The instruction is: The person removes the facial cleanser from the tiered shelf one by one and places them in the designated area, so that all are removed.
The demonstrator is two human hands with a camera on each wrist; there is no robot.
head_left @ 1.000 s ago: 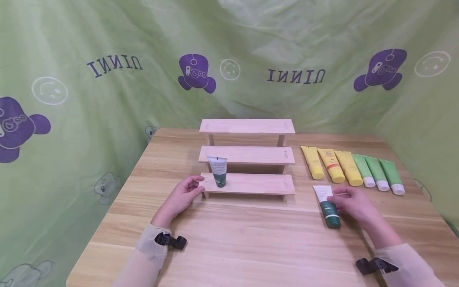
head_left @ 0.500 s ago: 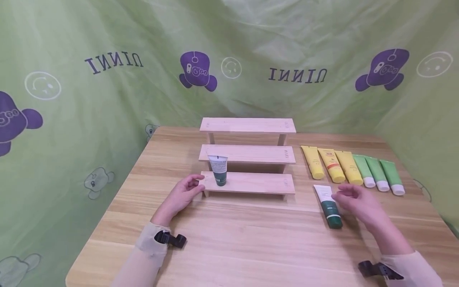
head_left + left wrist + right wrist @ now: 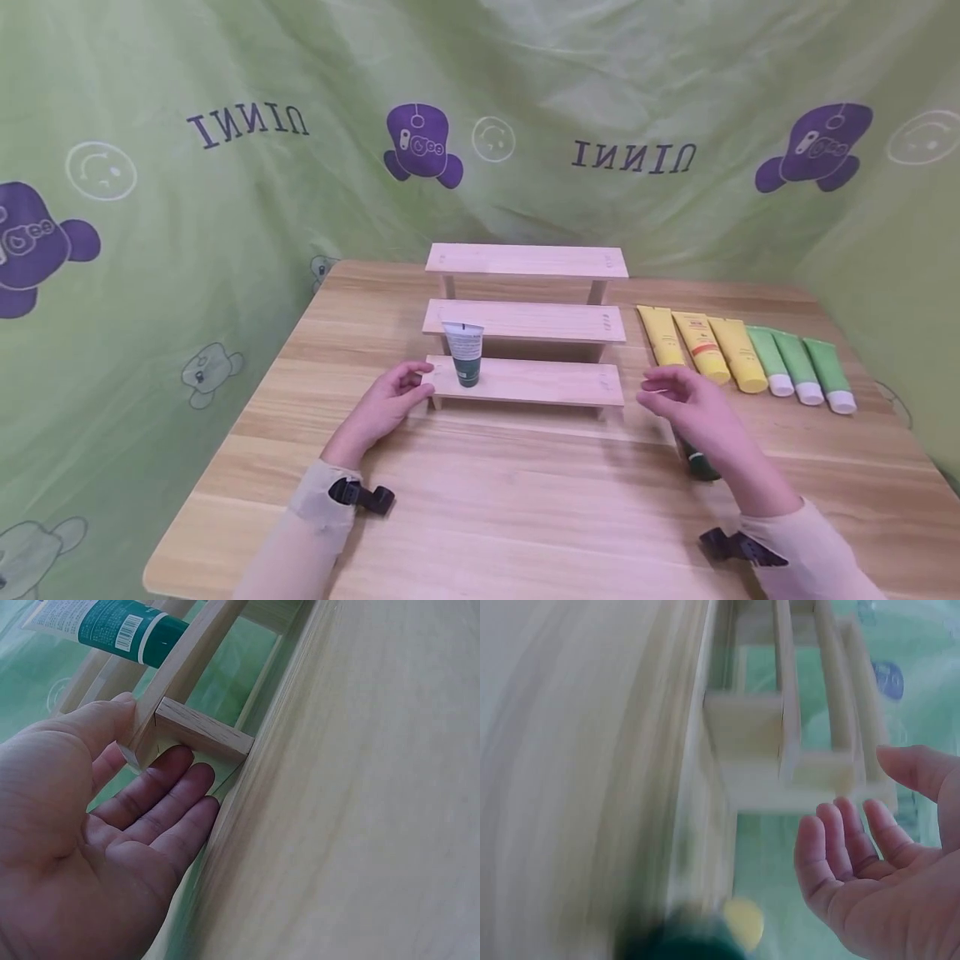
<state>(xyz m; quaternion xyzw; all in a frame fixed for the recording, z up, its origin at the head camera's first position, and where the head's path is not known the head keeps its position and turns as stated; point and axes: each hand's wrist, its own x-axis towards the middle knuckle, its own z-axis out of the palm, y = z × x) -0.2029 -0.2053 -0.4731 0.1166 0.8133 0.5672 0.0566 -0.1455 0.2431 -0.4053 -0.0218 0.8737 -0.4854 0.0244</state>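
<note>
A three-step wooden display stand (image 3: 543, 381) rests on the table. My left hand (image 3: 381, 410) pinches the left end of its lowest board, thumb against the edge, as the left wrist view shows. On that board, near this hand, a white and dark green squeeze tube (image 3: 466, 357) stands upright on its cap. To the right of the stand my right hand (image 3: 697, 417) is in the air, fingers loosely bent and holding nothing. Beneath it lies another dark green tube (image 3: 701, 467), mostly hidden by the hand and wrist.
Right of the stand, three yellow tubes (image 3: 738, 354) and three green tubes (image 3: 797, 367) lie in a row. A green patterned curtain (image 3: 525, 200) hangs behind the wooden table (image 3: 480, 508).
My right hand has moved away from the lying dark green tube, leftward toward the stand, and now covers most of the tube. My left hand keeps its place at the stand.
</note>
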